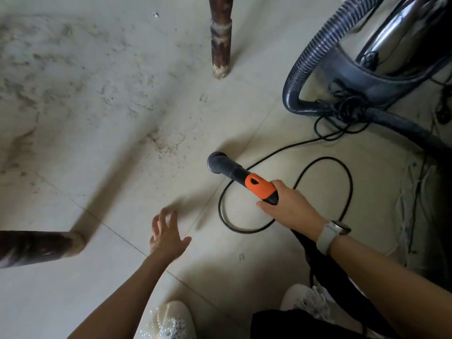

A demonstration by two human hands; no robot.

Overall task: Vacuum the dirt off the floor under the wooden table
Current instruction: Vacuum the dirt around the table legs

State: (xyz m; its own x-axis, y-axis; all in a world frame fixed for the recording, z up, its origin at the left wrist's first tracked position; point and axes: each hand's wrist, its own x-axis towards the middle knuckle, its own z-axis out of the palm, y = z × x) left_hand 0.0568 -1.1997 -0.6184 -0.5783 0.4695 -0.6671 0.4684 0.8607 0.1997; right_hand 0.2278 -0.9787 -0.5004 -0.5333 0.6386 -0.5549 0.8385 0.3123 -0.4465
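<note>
My right hand grips the orange-and-black handle of the vacuum nozzle, whose round black mouth points left, just above the pale tiled floor. A patch of brown crumbs and dirt lies on the tiles just left of the mouth. More grey dirt smears spread over the floor at upper left. My left hand hovers over the tiles with fingers spread and holds nothing. Two dark wooden table legs show, one at top centre and one at the left edge.
The steel vacuum canister stands at upper right with its ribbed black hose curling to the floor. A black power cord loops on the tiles beside my right hand. My two white shoes are at the bottom.
</note>
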